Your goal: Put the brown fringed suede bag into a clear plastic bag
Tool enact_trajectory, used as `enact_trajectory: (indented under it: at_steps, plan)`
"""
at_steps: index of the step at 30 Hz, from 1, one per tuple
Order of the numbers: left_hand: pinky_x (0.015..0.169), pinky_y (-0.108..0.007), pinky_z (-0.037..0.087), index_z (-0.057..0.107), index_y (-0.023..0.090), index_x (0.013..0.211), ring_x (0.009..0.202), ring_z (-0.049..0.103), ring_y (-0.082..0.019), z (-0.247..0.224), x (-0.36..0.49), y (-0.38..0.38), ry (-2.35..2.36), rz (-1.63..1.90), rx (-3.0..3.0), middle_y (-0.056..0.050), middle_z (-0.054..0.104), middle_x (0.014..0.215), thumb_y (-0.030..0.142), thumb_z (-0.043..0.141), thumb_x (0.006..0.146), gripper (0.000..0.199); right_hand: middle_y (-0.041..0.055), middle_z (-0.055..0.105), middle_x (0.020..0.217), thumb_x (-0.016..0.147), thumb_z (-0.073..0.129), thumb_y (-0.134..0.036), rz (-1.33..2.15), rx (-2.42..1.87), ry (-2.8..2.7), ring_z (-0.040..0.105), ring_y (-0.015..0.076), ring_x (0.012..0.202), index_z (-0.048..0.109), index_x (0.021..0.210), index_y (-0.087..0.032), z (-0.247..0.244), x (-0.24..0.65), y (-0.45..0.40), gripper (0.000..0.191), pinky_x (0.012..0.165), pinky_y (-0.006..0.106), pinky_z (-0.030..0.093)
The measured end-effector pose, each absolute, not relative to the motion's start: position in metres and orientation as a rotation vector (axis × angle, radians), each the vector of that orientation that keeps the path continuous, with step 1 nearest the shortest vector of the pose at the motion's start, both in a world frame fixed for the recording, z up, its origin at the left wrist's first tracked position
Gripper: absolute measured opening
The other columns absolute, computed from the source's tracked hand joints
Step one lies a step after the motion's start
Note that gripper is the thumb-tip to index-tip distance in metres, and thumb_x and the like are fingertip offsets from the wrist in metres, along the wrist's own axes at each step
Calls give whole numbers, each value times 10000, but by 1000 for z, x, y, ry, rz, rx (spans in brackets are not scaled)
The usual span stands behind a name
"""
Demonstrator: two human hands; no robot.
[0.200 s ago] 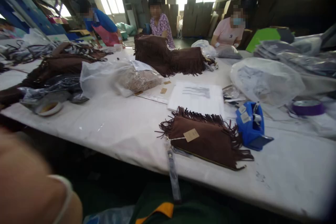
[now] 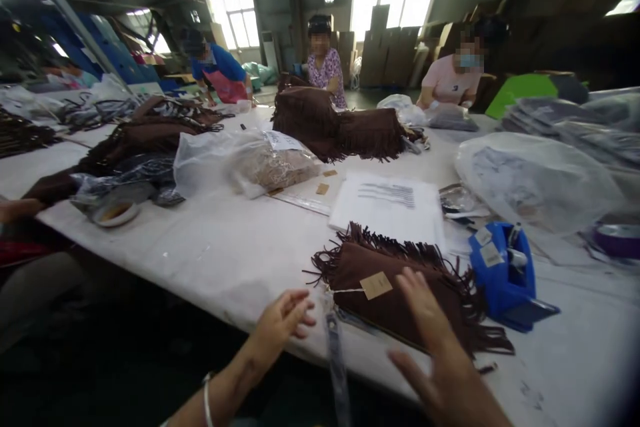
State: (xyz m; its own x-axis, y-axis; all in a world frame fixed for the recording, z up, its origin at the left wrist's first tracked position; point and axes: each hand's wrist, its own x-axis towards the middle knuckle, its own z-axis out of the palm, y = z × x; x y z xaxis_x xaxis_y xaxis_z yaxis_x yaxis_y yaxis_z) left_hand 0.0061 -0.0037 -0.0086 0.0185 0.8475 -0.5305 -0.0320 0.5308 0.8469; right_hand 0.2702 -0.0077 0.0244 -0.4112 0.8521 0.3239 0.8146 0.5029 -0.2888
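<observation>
A soft brown suede-like fringed piece point(image 2: 400, 293) with a small tan card tag point(image 2: 376, 285) lies flat at the near table point(image 2: 225, 260) edge, left of a blue plastic tape dispenser point(image 2: 503, 277). The right hand point(image 2: 440, 353) spreads its fingers over it; the left hand point(image 2: 283, 323) hovers near, fingers loosely apart. Neither hand showed over the table a moment earlier.

We see a white table point(image 2: 210, 253) carrying a brown fringed piece point(image 2: 400, 293), blue tape dispenser point(image 2: 503, 277), paper sheets point(image 2: 390, 203), plastic bags point(image 2: 535, 177), fringed stack point(image 2: 335, 123).
</observation>
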Motion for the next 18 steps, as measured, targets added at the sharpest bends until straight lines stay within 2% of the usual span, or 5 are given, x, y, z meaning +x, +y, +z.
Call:
enact_trajectory:
  at_steps: [3, 7, 10, 13, 18]
  plan:
    - [762, -376, 530, 476, 86, 1256, 947, 640, -282, -34, 32, -19, 1277, 623, 706, -178, 625, 1136, 567, 643, 701, 753, 96, 213, 1508, 852, 485, -502, 192, -1307, -2521, 101, 312, 1396, 172, 1456, -171, -10, 244, 10, 756, 1092, 534, 260]
    - [958, -399, 450, 483, 102, 1289, 1150, 541, -291, -50, 61, -25, 1089, 692, 642, -163, 576, 1245, 472, 660, 734, 691, 110, 218, 1500, 698, 616, -589, 362, -1458, -2674, 112, 352, 1386, 214, 1444, -143, -51, 232, 22, 958, 1079, 596, 201]
    - [1003, -417, 413, 462, 81, 1308, 1132, 559, -294, -54, 65, -21, 994, 730, 510, -184, 578, 1235, 451, 690, 723, 729, 98, 202, 1504, 662, 649, -383, 346, -1543, -2723, 107, 369, 1383, 266, 1432, -169, -61, 238, 22, 886, 1074, 605, 169]
    - [1003, -423, 416, 479, 73, 1280, 1115, 573, -294, -57, 56, -20, 1037, 741, 445, -198, 579, 1229, 416, 705, 734, 683, 66, 179, 1513, 660, 512, -121, 180, -1568, -2708, 98, 330, 1392, 271, 1432, -179, -63, 238, 16, 811, 1094, 563, 152]
    - [1018, -420, 409, 459, 59, 1271, 1132, 563, -280, -57, 35, -21, 1078, 830, 309, -218, 561, 1244, 416, 627, 817, 602, 69, 242, 1498, 674, 419, 14, -31, -1637, -2607, 168, 354, 1371, 300, 1422, -176, -72, 232, 17, 781, 1067, 563, 227]
